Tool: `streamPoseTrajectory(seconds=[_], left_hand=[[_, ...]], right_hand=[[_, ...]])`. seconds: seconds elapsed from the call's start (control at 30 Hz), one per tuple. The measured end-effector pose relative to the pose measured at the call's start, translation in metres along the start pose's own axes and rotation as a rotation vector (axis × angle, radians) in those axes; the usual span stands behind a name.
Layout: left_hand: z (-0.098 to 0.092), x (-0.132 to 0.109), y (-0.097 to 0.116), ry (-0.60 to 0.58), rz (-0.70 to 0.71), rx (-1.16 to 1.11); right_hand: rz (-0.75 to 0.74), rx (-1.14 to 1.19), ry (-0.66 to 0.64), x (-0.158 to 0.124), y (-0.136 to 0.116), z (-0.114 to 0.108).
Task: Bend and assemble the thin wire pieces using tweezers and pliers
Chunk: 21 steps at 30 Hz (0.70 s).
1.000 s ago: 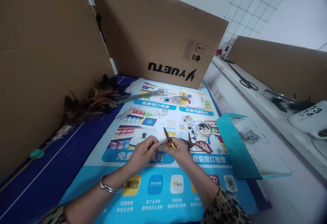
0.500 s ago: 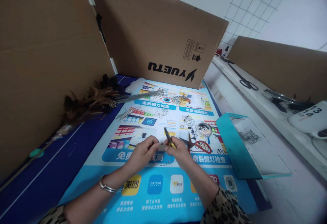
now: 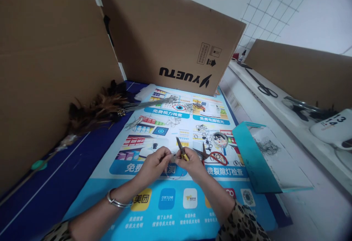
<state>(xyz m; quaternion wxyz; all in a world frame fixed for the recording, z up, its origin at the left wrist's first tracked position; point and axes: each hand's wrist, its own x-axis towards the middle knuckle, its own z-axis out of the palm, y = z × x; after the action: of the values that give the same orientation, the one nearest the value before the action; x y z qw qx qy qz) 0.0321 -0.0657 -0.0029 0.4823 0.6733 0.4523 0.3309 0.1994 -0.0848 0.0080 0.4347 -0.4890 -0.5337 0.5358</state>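
Note:
Close together above the printed sheet, both my hands meet at a thin looped strand with small reddish beads (image 3: 176, 178). My left hand (image 3: 157, 162) is closed, thumb and forefinger pinching the strand's end. My right hand (image 3: 194, 163) is closed around small yellow-handled scissors (image 3: 182, 148), whose dark pointed blades stick up and away from me. The right fingertips almost touch the left ones; whether they also pinch the strand is hidden. Just right of that hand lie red-handled scissors (image 3: 217, 158). Black rings and small dark pieces (image 3: 206, 138) are scattered beyond it.
Brown feathers (image 3: 93, 107) and a bundle of metal wires (image 3: 151, 103) lie at the back left. A teal box (image 3: 257, 160) with tangled dark wire stands at the right. Cardboard panels (image 3: 176, 32) rise behind. Black scissors (image 3: 264, 87) rest on the right-hand ledge.
Both hands keep almost the same place. The fingertips have shifted slightly at the strand, and the right hand's fingers have curled a little around the yellow-handled scissors.

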Motion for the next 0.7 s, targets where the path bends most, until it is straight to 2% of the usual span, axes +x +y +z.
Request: streamPoseTrajectory(seconds=[0.43,0.7], left_hand=[[-0.001,-0.001,0.006,-0.021,-0.004,-0.017],[0.000,0.004,-0.006,-0.091,-0.058,-0.156]], right_hand=[[0.000,-0.034,0.011,0.002,0.006,0.000],[0.044,-0.008,0.051,0.003,0.006,0.000]])
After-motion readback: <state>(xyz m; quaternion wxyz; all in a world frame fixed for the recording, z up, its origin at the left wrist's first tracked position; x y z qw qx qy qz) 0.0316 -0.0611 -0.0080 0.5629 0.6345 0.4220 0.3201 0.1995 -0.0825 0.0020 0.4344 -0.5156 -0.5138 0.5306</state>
